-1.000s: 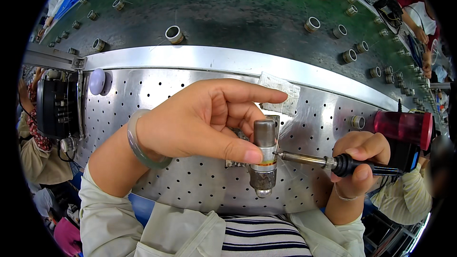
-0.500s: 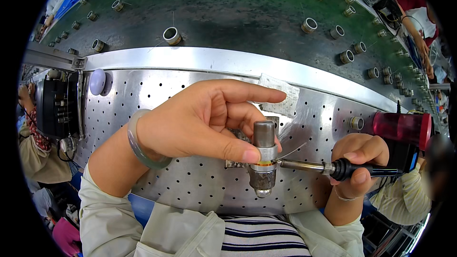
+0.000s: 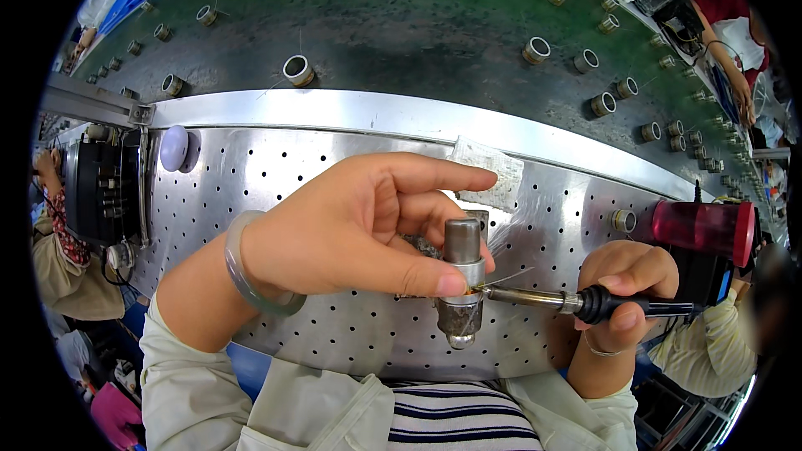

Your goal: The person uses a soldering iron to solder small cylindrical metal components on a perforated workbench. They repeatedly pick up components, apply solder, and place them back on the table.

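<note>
My left hand (image 3: 326, 230) pinches a small silver coil ring (image 3: 474, 271) with an amber band, thumb in front and fingers behind. The ring sits around an upright metal post (image 3: 462, 240) with a rounded lower end. My right hand (image 3: 637, 271) grips the black handle of a soldering iron (image 3: 539, 296). Its tip meets the ring's amber band at the right, close beside my left thumb. A thin wire (image 3: 511, 276) sticks out from the ring to the right. My thumb hides part of the band.
The perforated metal bench (image 3: 334, 338) carries a whitish pad (image 3: 493, 171), a purple knob (image 3: 175, 149), a loose ring (image 3: 623, 220) and a red cylinder (image 3: 702, 227). Beyond the metal rail (image 3: 334, 108), several rings stand on a green belt (image 3: 368, 42). Other people sit at both sides.
My left thumb has shifted slightly right and covers more of the amber band. The iron's tip has moved a little left and down with my right hand. Both grips stay the same.
</note>
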### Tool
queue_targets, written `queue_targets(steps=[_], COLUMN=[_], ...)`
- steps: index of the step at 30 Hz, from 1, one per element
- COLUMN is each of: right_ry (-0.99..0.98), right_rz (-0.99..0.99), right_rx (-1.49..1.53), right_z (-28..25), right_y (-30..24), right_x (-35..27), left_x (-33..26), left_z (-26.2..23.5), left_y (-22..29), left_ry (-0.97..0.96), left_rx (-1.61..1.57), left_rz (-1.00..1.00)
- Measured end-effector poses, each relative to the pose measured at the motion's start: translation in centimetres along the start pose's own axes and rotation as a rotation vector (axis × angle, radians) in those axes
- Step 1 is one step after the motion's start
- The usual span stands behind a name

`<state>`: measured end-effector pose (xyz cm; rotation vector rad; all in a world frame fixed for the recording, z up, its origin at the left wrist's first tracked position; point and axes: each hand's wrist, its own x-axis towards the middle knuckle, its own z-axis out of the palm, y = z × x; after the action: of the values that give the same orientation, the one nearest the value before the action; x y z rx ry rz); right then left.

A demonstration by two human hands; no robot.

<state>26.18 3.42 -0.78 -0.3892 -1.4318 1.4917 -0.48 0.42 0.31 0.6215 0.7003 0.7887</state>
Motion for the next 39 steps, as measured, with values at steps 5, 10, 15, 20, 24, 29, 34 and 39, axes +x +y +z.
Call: queue_targets(steps=[5,10,15,20,24,29,34,39], right_ry=[0.033,-0.006,-0.015,0.103,0.134,0.220,0.304,0.322], right_rz=[0.002,0.015,0.017,0.028,0.027,-0.012,0.014,0.017], right_rx=[0.013,0.004,-0.018,-0.014,-0.142,-0.084,-0.075,-0.063], right_z=[0.1,-0.2,-0.2,0.0,0.2,0.8,0.4,-0.1], right_y=[0.0,-0.1,-0.3,-0.8,-0.7,-0.5,-0.1,-0.3], right_x=[0.1,0.1,0.0,0.1,0.5,0.6,0.3,0.4], left_x=[0.0,-0.1,-0.2,0.3,0.8,0.4,1.1,-1.1], left_z=[0.0,0.3,1.0,0.5,-0.3,-1.5,-4.7,-13.2], left_y=[-0.4,0.0,0.0,0.0,-0.3,-0.3,3.6,8.8], left_ry=[0.018,0.028,0.045,-0.028,-0.107,-0.151,0.289,0.929], left_rx=[0.004,0.017,-0.003,-0.030,-0.043,-0.075,0.451,1.312], left_rz=[0.022,-0.024,-0.002,-0.009,-0.015,0.034,0.443,0.744])
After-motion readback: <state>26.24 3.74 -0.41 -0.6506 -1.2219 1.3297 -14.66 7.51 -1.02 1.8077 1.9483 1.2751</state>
